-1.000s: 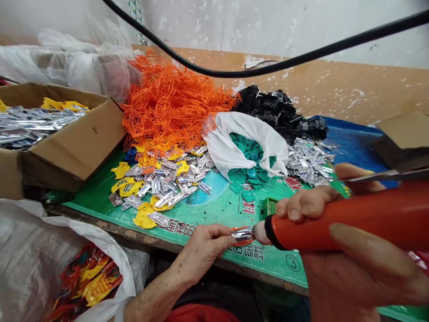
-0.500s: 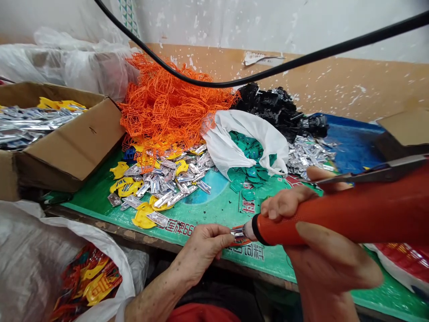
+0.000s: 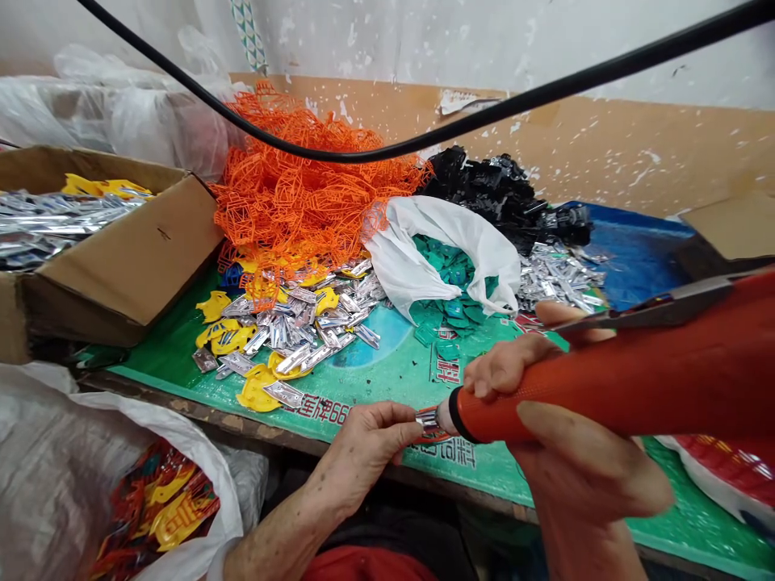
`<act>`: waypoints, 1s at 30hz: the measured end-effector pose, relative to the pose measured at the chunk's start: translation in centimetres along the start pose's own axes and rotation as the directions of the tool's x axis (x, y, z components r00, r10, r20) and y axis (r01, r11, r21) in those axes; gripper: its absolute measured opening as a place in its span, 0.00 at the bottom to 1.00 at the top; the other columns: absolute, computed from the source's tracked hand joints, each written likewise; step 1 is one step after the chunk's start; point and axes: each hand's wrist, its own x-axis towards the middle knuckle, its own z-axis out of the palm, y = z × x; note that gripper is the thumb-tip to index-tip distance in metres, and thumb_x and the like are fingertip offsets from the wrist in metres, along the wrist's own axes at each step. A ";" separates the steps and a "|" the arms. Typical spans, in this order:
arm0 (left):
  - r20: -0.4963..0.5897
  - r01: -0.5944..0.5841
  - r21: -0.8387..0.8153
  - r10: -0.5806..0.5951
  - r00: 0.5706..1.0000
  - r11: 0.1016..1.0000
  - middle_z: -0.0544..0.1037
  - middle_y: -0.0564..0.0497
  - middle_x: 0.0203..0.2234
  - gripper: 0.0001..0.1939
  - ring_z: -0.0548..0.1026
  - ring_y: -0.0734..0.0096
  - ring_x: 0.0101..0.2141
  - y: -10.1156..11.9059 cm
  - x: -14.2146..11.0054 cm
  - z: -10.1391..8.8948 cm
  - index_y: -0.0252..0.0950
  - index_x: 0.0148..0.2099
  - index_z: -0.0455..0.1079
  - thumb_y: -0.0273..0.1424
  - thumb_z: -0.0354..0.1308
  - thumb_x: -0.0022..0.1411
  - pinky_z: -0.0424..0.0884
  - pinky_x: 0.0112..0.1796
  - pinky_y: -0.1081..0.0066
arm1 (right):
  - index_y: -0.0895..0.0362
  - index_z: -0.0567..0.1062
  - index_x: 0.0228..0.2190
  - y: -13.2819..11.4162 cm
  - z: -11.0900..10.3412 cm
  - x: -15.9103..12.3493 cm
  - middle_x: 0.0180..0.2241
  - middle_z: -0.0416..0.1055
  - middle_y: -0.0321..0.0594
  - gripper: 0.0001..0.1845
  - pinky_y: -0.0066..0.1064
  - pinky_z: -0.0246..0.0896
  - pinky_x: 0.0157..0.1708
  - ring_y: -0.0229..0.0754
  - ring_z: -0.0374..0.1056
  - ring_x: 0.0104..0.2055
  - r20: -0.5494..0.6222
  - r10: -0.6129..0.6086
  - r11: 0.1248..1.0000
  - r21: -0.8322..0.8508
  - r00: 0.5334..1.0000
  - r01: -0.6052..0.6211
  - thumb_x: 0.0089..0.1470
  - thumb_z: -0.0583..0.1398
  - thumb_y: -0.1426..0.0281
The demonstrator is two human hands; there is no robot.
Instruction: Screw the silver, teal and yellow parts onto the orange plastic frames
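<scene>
My left hand (image 3: 366,452) pinches a small silver metal piece (image 3: 427,417) with orange plastic at its edge (image 3: 434,436). My right hand (image 3: 545,428) is wrapped around the thick handle of an orange-handled tool (image 3: 605,383). The tool's black collar (image 3: 458,415) and pale tip (image 3: 445,416) sit against the silver piece. A narrow metal blade (image 3: 642,316) lies along the top of the handle, with a finger of my right hand beneath it. Part of the silver piece is hidden by my fingers and the tip.
A green woven mat (image 3: 363,395) holds heaps of silver and yellow pieces (image 3: 291,331), orange plastic lattice (image 3: 303,194), black pieces (image 3: 502,194) and teal pieces in a white bag (image 3: 436,250). A cardboard box (image 3: 121,250) stands left, a white sack (image 3: 109,452) front left, and a black cable (image 3: 484,105) crosses overhead.
The orange handle has swung to slant upward at the right, and its tip has moved left toward my left hand. The whole view has shifted slightly upward.
</scene>
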 end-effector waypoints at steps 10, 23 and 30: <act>-0.055 -0.023 -0.034 0.021 0.998 0.999 0.70 0.54 0.16 0.11 0.55 0.78 0.20 0.1 -0.1 0.6 0.32 0.31 0.78 0.36 0.62 0.49 0.47 0.23 0.72 | 0.49 0.65 0.44 -0.3 0.8 0.4 0.23 0.69 0.29 0.28 0.37 0.65 0.28 0.39 0.66 0.23 -0.076 0.035 0.996 -0.079 0.996 -0.041 0.39 0.63 0.74; -0.096 -0.096 -0.158 0.081 0.992 0.983 0.69 0.57 0.12 0.06 0.58 0.77 0.19 0.1 -0.4 1.3 0.36 0.27 0.80 0.31 0.63 0.45 0.58 0.28 0.73 | 0.48 0.65 0.43 0.7 0.8 0.2 0.24 0.67 0.31 0.22 0.40 0.66 0.34 0.41 0.67 0.28 -0.024 0.033 0.960 -0.277 0.999 -0.039 0.44 0.62 0.70; -0.136 -0.034 -0.226 0.003 0.991 0.974 0.73 0.53 0.16 0.06 0.58 0.78 0.19 -0.5 -0.1 1.4 0.33 0.24 0.78 0.30 0.65 0.41 0.52 0.23 0.73 | 0.50 0.65 0.44 0.8 0.5 -0.4 0.25 0.67 0.33 0.24 0.39 0.66 0.34 0.40 0.67 0.27 -0.025 0.059 0.969 -0.238 0.998 -0.063 0.44 0.64 0.70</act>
